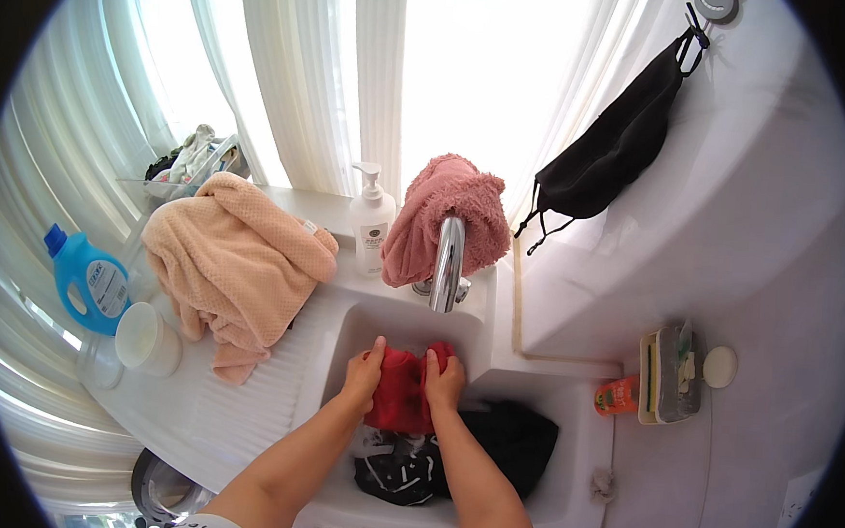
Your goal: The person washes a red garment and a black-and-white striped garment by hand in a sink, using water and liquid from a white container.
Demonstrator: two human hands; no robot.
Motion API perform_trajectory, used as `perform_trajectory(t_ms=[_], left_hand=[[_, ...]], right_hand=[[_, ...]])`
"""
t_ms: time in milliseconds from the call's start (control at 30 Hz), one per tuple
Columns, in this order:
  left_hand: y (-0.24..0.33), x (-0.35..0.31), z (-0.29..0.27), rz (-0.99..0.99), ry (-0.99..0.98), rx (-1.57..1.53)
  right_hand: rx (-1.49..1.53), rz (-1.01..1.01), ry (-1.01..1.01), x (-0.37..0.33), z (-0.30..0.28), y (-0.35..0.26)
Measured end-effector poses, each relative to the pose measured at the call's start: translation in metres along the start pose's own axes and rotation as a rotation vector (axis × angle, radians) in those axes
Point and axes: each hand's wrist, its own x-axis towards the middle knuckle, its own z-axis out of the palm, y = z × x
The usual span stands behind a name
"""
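A red cloth is bunched in the white sink, under the chrome tap. My left hand grips its left side and my right hand grips its right side, both pressed close together. Below the red cloth lies a dark garment with white marks, and a black garment lies to its right in the basin.
A peach towel drapes over the left counter and ribbed washboard. A pink towel hangs behind the tap beside a white pump bottle. A blue detergent bottle and white cup stand left. A black face mask hangs on the wall.
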Motion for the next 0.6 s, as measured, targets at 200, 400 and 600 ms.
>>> perform_trajectory(t_ms=[200, 400, 600], left_hand=[[-0.062, 0.043, 0.001, 0.538, 0.137, 0.878], [-0.138, 0.109, 0.011, 0.308, 0.171, 1.266], [-0.075, 0.086, 0.011, 0.022, -0.073, -0.108]], right_hand=[[-0.476, -0.218, -0.086, -0.034, 0.026, 0.023], [-0.664, 0.067, -0.39, -0.011, 0.053, 0.032], [-0.286, 0.048, -0.382, 0.022, 0.064, 0.078]])
